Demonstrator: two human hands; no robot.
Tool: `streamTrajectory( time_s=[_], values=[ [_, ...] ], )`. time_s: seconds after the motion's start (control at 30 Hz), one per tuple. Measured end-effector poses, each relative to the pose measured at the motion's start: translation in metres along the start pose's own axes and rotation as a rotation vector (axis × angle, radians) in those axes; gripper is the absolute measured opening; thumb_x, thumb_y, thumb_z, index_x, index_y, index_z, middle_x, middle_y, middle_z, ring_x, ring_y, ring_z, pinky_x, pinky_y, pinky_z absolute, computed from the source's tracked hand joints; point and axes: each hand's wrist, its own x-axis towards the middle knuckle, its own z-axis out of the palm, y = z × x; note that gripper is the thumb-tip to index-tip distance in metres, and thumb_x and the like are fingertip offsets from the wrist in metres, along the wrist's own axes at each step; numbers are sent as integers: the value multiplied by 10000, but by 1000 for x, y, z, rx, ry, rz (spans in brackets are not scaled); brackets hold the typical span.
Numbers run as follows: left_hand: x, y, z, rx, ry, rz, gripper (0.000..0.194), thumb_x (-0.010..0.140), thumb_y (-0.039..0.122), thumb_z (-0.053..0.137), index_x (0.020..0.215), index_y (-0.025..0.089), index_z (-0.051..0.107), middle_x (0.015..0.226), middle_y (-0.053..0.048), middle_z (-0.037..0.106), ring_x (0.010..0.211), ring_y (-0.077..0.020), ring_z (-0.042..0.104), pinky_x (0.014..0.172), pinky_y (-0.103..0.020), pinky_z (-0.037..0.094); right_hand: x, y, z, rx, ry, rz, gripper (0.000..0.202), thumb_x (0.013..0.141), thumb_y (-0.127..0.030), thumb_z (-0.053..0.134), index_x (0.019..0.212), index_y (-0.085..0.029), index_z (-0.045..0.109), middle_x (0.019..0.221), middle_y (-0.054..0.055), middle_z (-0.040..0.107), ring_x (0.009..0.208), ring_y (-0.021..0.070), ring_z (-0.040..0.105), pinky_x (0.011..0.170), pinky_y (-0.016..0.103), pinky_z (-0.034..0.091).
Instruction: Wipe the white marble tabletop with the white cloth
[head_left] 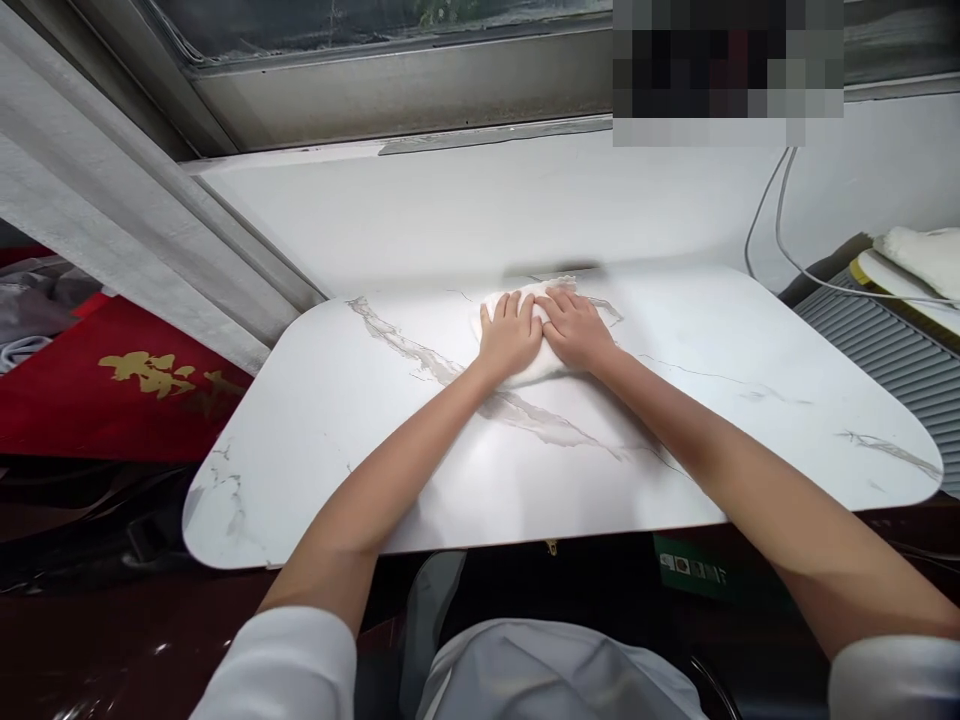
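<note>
A white cloth (551,368) lies folded on the white marble-patterned table (315,400), near its back edge by the wall. My left hand (511,335) presses flat on the left part of the cloth, its fingers spread. Beside it, my right hand (576,325) rests on the right part of the cloth with the fingers apart, its thumb side close to my left hand. Both palms face down, and the cloth shows between and around them.
A window frame (420,95) runs above the white wall. Left of the table is a red bag (112,390) with gold characters. Thin cables (780,220) hang at the right, near a ribbed grey surface (892,370). A green box (694,568) is under the front edge.
</note>
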Motion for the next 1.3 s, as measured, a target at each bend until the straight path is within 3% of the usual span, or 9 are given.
streamTrajectory(
  time_s=[0.27,0.43,0.57,0.67,0.8,0.9,1.03,1.3],
  values=[
    [-93,34,-6,-12,-64,159,540,1017,314,285,1522,130,341,1621,-161,309,1516,-305,237,1209,-639,138,-111,-18,-23,-42,30,-50,545,960,-285,295,1442,-112,482,1529,173,461,1430,334,361,1149,550,298],
    [-149,56,-14,14,-44,319,569,1005,298,317,1485,-3,381,1567,-279,346,1494,-378,261,1218,-635,141,-177,-30,-29,-24,100,-69,583,958,-302,301,1504,-124,399,1508,173,486,1444,325,362,1155,560,313],
    [-177,67,-18,34,-37,413,597,993,310,360,1462,-58,409,1522,-334,379,1454,-437,318,1209,-612,215,-211,-35,-35,-35,117,-102,596,969,-313,309,1536,-130,336,1521,180,466,1455,324,350,1157,572,317],
    [-183,72,-17,35,-35,430,616,987,328,365,1451,-73,421,1521,-333,379,1442,-441,341,1204,-583,253,-220,-33,-41,-6,85,-125,597,973,-333,328,1547,-169,314,1542,152,447,1468,298,336,1172,564,310],
    [-171,77,-13,26,-65,411,617,993,330,332,1468,-59,402,1554,-294,353,1469,-409,301,1222,-545,228,-207,-20,-43,42,12,-32,556,988,-342,283,1513,-189,382,1558,115,438,1478,284,328,1174,561,322],
    [-145,79,-9,14,-107,374,613,998,336,334,1489,-29,381,1575,-271,330,1484,-389,280,1229,-545,200,-182,-3,-39,40,-32,52,572,991,-346,247,1516,-171,390,1592,122,382,1497,293,287,1189,588,276],
    [-90,79,-2,14,-131,324,599,1004,321,334,1517,12,345,1598,-234,314,1498,-348,264,1242,-516,173,-131,26,-32,7,-67,68,610,972,-314,254,1514,-64,381,1594,199,345,1496,326,279,1200,614,213],
    [26,81,13,16,-148,141,552,1028,252,228,1543,77,323,1633,-138,294,1525,-252,217,1271,-417,88,-28,78,-23,-15,29,93,566,969,-286,263,1472,-128,469,1551,122,450,1453,274,375,1193,493,313]
  ],
)
